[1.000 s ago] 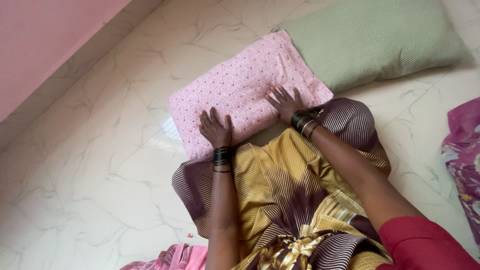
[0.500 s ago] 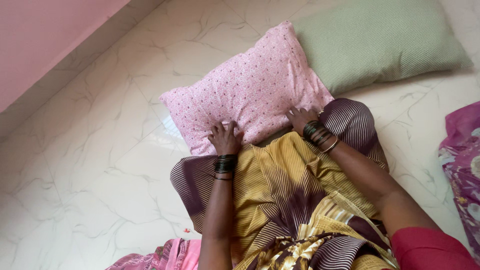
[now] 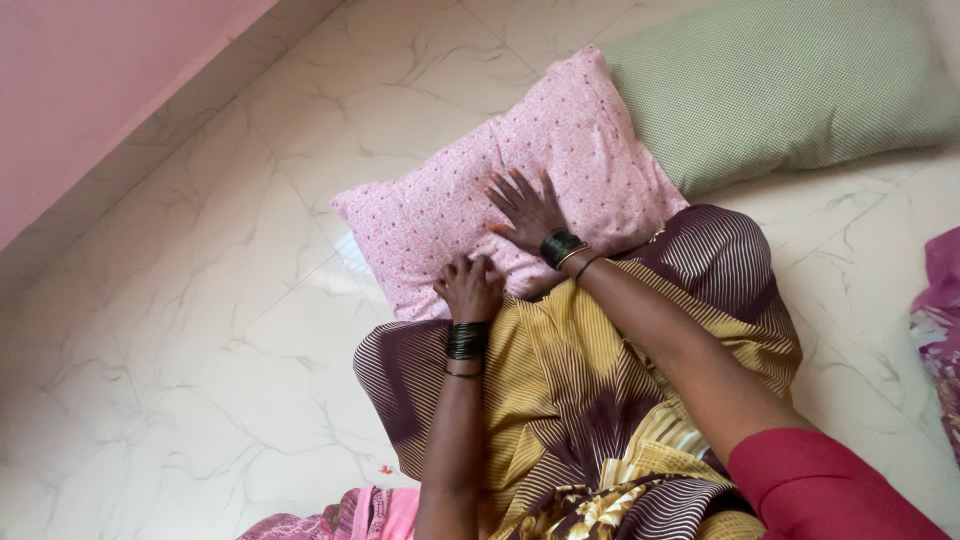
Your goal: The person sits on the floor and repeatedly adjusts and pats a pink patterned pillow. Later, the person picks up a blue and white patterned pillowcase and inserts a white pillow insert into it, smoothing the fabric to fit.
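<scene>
Pillow (image 3: 480,190) looks soft and light; best gripped at its near edge, where the left hand (image 3: 470,288) clutches it, right hand (image 3: 525,208) spread flat on top.

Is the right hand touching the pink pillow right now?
Touching. The head view shows the right hand lying flat, fingers spread, on the pink pillow, with no gap visible under the palm.
</scene>
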